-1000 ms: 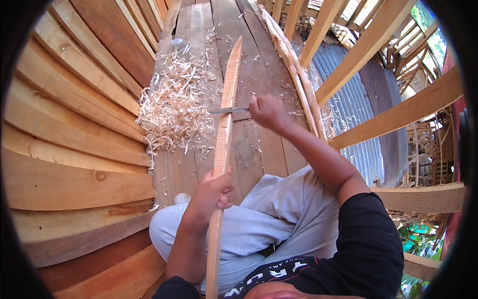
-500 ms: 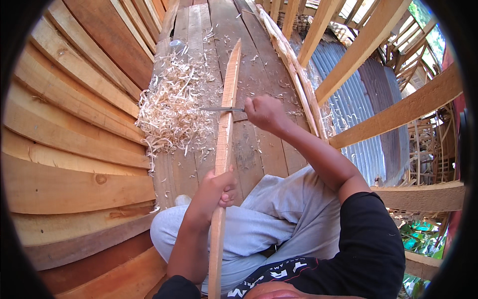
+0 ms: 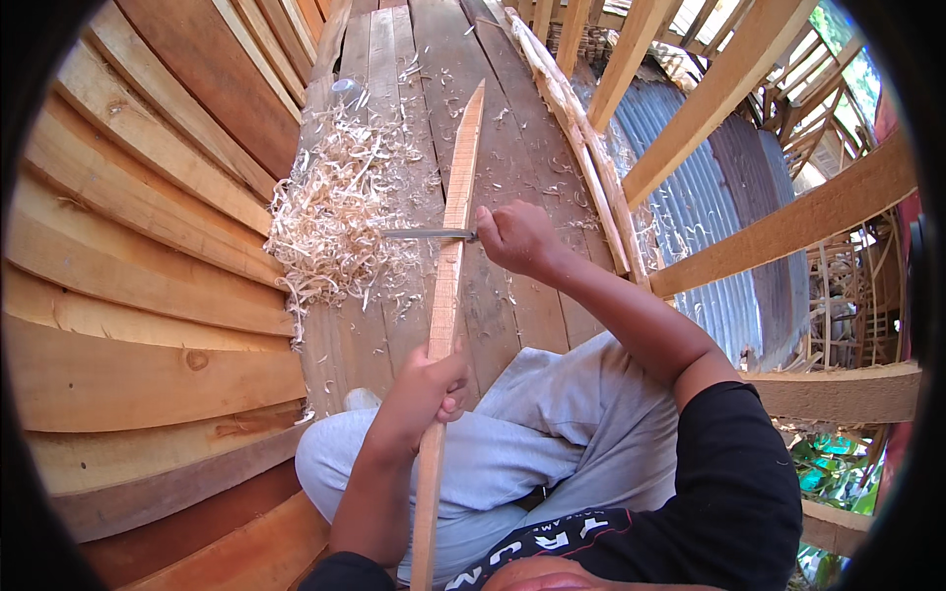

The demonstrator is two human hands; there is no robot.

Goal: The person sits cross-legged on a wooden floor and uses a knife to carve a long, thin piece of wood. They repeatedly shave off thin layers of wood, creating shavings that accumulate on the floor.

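A person in grey trousers and a black top is sitting on a weathered plank floor (image 3: 493,295), working a long, narrow, pale wooden slat with a pointed far end (image 3: 448,266). The left hand (image 3: 419,389) is wrapping tightly around the slat near its middle, just above the knee, holding it angled away from the body so that its tip is pointing up the floorboards. The right hand (image 3: 517,239) is gripping the handle of a thin metal blade (image 3: 426,234), fingers closed around it, and the blade is lying crosswise against the slat's left edge. Just left of the slat, a loose heap of pale curled wood shavings (image 3: 335,212) is spreading over the boards. Stacked reddish and yellow timber planks (image 3: 148,286) are lining the left side, while a sheet of grey corrugated metal (image 3: 680,207) is showing beyond the floor's right edge.
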